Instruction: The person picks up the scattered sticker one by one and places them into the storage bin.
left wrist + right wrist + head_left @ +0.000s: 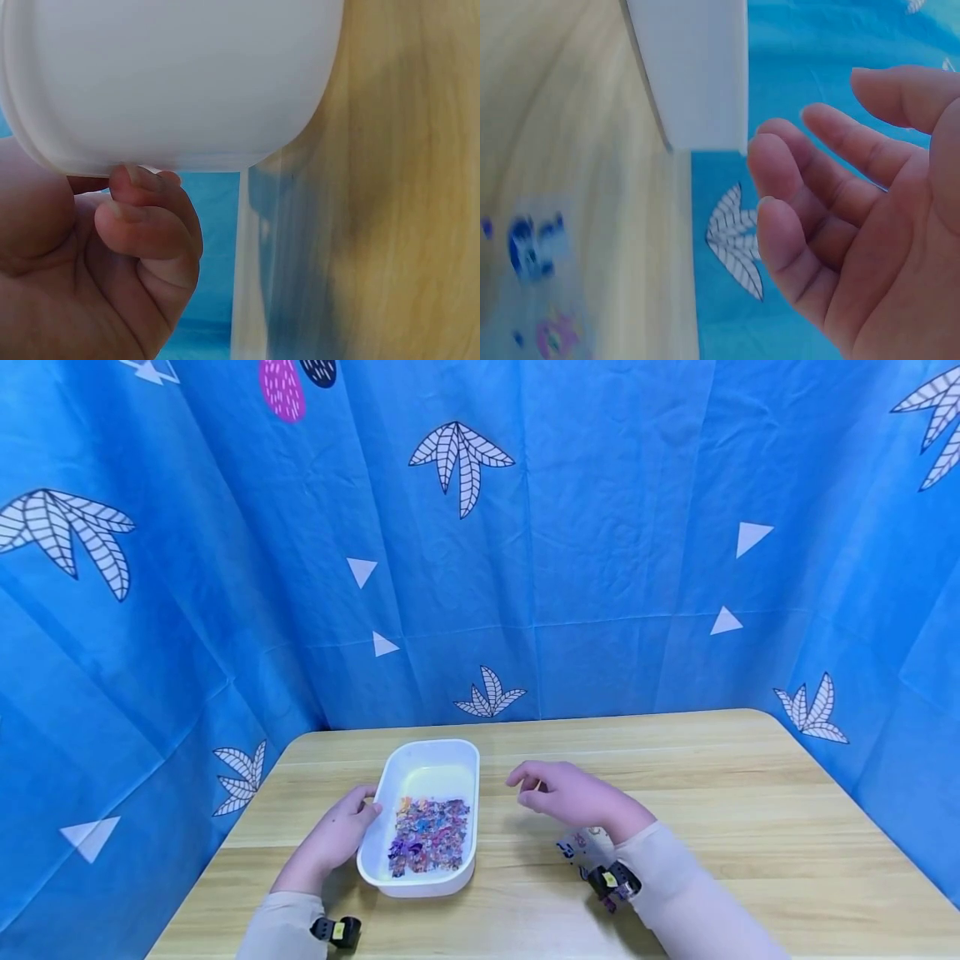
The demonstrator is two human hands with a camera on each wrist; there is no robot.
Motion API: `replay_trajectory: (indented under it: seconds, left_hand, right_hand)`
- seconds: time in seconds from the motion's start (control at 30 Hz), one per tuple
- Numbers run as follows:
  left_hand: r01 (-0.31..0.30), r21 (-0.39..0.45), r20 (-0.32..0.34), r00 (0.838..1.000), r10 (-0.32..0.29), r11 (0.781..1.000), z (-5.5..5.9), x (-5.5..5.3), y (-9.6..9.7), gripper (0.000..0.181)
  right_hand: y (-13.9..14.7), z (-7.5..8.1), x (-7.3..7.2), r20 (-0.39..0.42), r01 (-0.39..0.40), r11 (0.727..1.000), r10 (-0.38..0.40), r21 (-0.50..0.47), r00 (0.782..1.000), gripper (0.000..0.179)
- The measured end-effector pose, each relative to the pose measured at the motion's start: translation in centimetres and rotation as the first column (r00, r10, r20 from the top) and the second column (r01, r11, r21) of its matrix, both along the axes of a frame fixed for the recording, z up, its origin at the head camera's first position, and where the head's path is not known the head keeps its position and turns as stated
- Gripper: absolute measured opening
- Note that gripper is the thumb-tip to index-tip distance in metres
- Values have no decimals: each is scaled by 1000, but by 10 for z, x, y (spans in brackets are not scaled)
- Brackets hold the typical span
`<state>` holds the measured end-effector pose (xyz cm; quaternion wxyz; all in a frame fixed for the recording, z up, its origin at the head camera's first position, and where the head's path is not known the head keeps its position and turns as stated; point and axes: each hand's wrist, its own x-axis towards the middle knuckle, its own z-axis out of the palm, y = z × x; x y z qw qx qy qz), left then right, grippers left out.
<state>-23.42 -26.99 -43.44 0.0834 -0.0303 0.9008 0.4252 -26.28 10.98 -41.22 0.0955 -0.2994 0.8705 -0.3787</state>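
Note:
A white rectangular plastic tub (381, 878) stands left of the middle of the wooden table. Many small multicoloured, shiny flat pieces (431, 837) cover the near part of its floor. My left hand (339, 833) grips the tub's left side, thumb at the rim and fingertips pressed to the outer wall in the left wrist view. To the right of the tub, my right hand (573, 793) hovers over the table with loosely bent fingers and nothing between them. The right wrist view shows its palm and separated fingers (784, 232) beside the tub's white wall (694, 75).
Beneath the right wrist lies a clear sheet with small coloured cartoon prints (536, 247), partly hidden by the sleeve in the head view. A blue patterned curtain (600, 568) hangs behind and along both sides of the wooden table (750, 860).

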Motion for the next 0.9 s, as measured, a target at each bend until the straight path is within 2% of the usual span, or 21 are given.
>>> replay_trajectory:
  seconds: [0.37,0.67,0.8,0.9]
  left_hand:
    - [-17,16,15,1000,17,1000,-4,-2,-2,48]
    - [-5,4,1,1000,5,1000,-3,-3,-2,49]
    - [-6,8,2,1000,6,1000,-3,-3,-2,49]
    - [-6,10,1,1000,6,1000,-4,-3,-2,49]
  right_hand:
    - [27,5,-11,-57,107,992,-102,74,993,23]
    - [41,5,-16,-41,121,985,-117,121,992,25]
    - [48,2,-17,-30,101,979,-97,176,995,29]
    - [52,0,-16,13,101,967,-107,233,994,26]
